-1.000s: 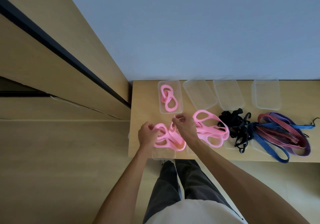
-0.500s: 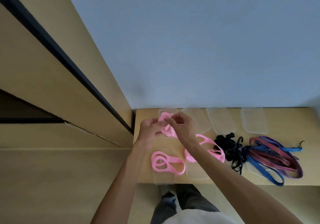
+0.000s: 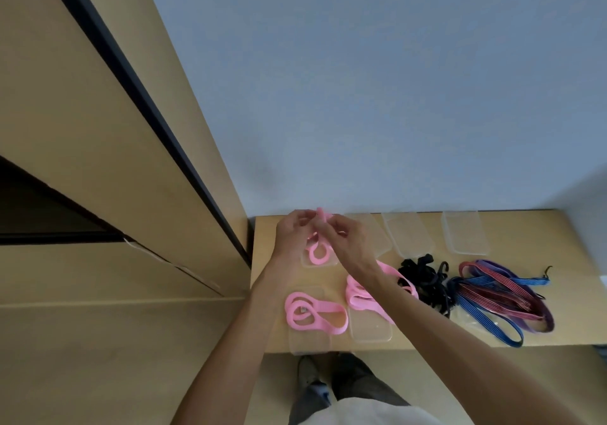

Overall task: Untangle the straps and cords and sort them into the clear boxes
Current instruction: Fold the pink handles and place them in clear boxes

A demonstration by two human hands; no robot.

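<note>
Both hands, left hand (image 3: 292,231) and right hand (image 3: 345,240), pinch one pink strap (image 3: 318,250) above the clear box (image 3: 331,263) at centre frame. Next, I judge, it gets lowered in.

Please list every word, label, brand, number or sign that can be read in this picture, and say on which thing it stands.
None: no readable text anywhere.
The clear boxes, pink straps, black cords and striped cords carry no visible print.
The table, wall and cabinet are plain.
</note>
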